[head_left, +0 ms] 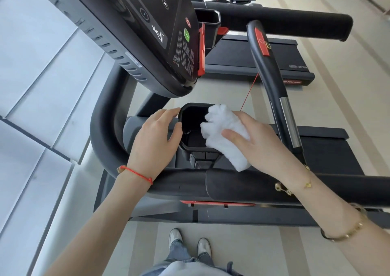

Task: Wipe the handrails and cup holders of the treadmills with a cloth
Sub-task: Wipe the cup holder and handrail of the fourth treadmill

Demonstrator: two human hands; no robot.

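Cloth (224,136): white, thick and fluffy, bunched into a loose wad with folds showing at its top, one end hanging down toward the near handrail (242,186). It sits on the right rim of the cup holder (191,142), its upper part leaning over the opening. The right hand (256,140) grips it from the right, thumb laid across the front of the wad and the other fingers hidden under or behind the fabric. Thin gold bracelets (307,184) circle that wrist, and a gold bangle (346,234) sits farther up the forearm.

The cup holder is a black, roughly octagonal well with a smooth raised rim, dark inside, mounted just below the console (160,35). The left hand (157,133) rests against its left rim, fingers loosely curved around the edge and the thumb touching the rim's side. A red cord bracelet (136,173) is on that wrist. The two hands are apart, one on each side of the holder.

The near handrail is a broad black padded bar running across under both forearms. A curved black grip bar (272,79) with a red patch and a silver sensor strip rises at the right of the holder. A red safety cord (250,92) hangs between the console and the cloth. Beyond stands a second treadmill (263,54) with its own cup holder (209,19) and handrail (285,23). Two pale shoes (190,243) stand on the striped floor at the bottom edge.
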